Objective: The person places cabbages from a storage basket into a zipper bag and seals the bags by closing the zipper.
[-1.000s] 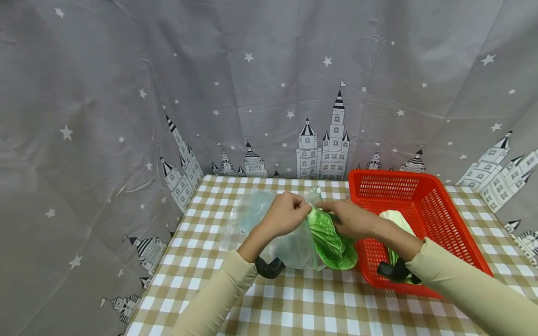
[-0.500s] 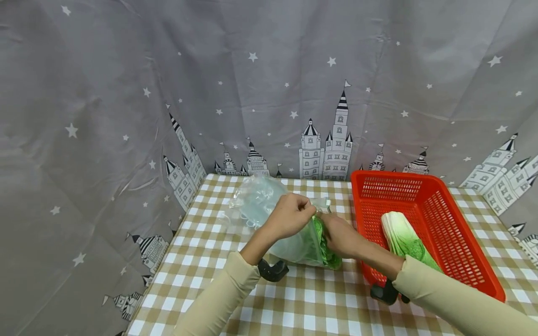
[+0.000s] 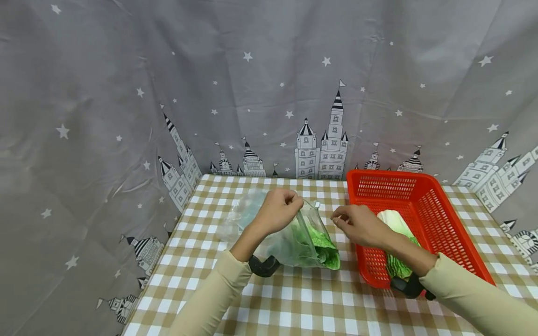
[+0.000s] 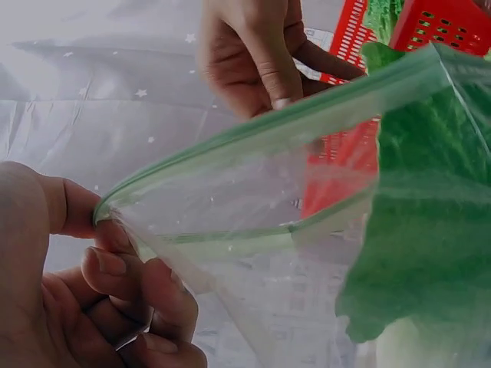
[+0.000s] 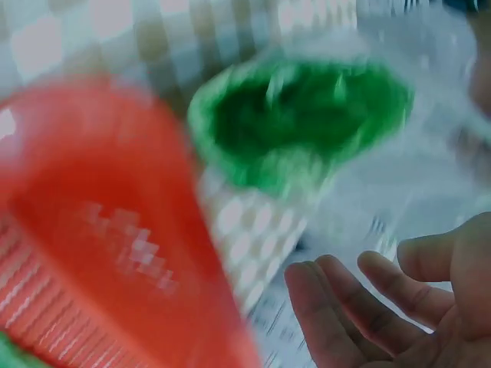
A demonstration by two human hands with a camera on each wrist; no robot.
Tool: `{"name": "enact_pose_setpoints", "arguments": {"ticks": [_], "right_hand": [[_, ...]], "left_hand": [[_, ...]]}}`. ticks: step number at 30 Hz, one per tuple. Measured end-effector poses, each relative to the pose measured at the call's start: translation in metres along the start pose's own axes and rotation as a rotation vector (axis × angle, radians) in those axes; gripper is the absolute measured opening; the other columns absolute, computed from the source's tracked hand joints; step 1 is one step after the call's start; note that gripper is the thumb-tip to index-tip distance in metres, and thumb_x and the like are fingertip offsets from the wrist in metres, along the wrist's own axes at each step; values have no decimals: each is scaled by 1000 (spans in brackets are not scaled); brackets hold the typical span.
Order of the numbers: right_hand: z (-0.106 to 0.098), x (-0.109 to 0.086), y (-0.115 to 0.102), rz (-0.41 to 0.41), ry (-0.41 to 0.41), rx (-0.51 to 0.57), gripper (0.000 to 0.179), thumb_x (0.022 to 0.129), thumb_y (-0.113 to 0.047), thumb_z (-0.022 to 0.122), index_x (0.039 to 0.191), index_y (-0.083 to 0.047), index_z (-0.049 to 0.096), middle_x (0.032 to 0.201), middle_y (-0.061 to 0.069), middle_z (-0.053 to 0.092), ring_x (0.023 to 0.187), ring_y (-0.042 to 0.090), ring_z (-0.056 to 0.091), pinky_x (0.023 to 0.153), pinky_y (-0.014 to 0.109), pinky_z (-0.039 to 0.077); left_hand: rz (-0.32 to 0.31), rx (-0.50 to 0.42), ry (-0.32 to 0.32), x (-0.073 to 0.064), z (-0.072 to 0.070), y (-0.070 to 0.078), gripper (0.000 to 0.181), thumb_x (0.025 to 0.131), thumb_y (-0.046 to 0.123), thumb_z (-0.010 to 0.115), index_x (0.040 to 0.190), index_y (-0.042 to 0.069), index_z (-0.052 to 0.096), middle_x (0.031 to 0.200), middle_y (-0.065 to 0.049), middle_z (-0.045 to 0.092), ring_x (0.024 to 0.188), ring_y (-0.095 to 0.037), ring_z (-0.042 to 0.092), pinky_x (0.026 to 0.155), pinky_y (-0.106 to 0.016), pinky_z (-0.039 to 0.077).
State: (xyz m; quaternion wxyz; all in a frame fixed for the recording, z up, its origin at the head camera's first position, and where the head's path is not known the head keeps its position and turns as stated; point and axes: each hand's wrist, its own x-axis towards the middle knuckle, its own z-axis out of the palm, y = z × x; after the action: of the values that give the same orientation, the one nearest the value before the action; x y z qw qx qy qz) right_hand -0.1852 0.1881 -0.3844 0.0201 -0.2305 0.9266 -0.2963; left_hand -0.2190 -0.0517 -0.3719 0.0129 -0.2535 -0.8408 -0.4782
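Note:
My left hand (image 3: 275,212) pinches the top edge of a clear zip bag (image 3: 277,245) between thumb and fingers, and the bag's mouth gapes toward the right. Inside lies a napa cabbage (image 3: 322,240), its leafy green end poking out of the opening; the left wrist view shows its leaves (image 4: 410,207) through the plastic. My right hand (image 3: 361,226) hovers between the bag and the red basket, holding nothing. Its fingers (image 5: 318,307) are loosely bent and apart from the cabbage in the right wrist view.
A red plastic basket (image 3: 456,224) stands on the right with another napa cabbage (image 3: 397,221) in it. A checked cloth (image 3: 286,308) covers the table. Behind the table hangs a grey curtain (image 3: 260,37) printed with castles and stars.
The cabbage has gone further left into the bag. My right hand has let go of it and drawn back to the right, while my left hand keeps its pinch on the bag.

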Motion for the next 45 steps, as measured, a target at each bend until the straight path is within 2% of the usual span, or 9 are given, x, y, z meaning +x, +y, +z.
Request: {"name": "enact_pose_setpoints", "arguments": {"ticks": [6,15,18,23,27,31,35,40,45], "right_hand": [[-4,-9,21,92,-38,-15,17,91,-15,66,101,-1,71,81,-1,67,72,12,60,61,32,48],[11,-10,10,32,-47,-21,17,88,-22,71,94,-7,75,71,-8,64,63,5,57,56,29,47],[12,-10,9,16,-27,1,12,89,-18,70,80,-10,73,66,-9,61,59,4,54,54,28,45],[7,-8,12,40,-37,97,35,91,-11,66,59,-15,54,53,-10,41,47,5,36,49,26,37],[-10,-4,6,95,-31,156,37,94,-13,61,58,-14,57,51,-9,40,46,6,30,47,25,30],[-34,0,-8,140,-3,181,28,96,-17,60,71,-11,71,55,-4,54,46,8,37,44,24,30],[-60,3,-24,129,48,164,26,96,-21,60,79,-10,75,60,-1,61,46,10,43,44,26,34],[-87,10,-38,105,132,135,28,97,-24,59,78,-9,74,52,-1,52,45,11,38,44,27,31],[-105,16,-46,83,184,112,33,97,-27,58,75,-7,72,50,-1,41,45,12,35,43,28,27]], "left_hand": [[-15,10,6,-1,0,-2,35,87,12,49,55,15,37,48,7,25,45,-11,23,50,-26,25],[27,-46,28,3,-5,18,32,86,9,51,55,13,41,48,5,31,44,-11,27,48,-26,26],[48,-40,41,3,-8,26,32,86,8,52,56,13,43,48,5,34,44,-10,30,50,-26,29],[75,-36,51,5,-16,29,31,86,8,52,57,13,44,49,6,32,45,-10,28,50,-26,29],[79,-14,66,8,-31,31,30,85,7,52,57,13,45,49,5,33,45,-11,30,49,-26,29],[89,31,92,13,-50,39,29,84,7,52,56,14,44,50,4,34,46,-11,32,50,-27,29],[94,70,120,17,-70,46,29,83,9,51,56,13,41,51,4,31,47,-11,29,49,-27,26],[97,96,154,21,-89,51,30,83,8,50,55,12,38,50,4,28,47,-12,27,50,-27,25],[123,110,186,24,-99,56,30,83,8,50,55,12,40,50,2,30,47,-14,29,50,-28,26]]}}
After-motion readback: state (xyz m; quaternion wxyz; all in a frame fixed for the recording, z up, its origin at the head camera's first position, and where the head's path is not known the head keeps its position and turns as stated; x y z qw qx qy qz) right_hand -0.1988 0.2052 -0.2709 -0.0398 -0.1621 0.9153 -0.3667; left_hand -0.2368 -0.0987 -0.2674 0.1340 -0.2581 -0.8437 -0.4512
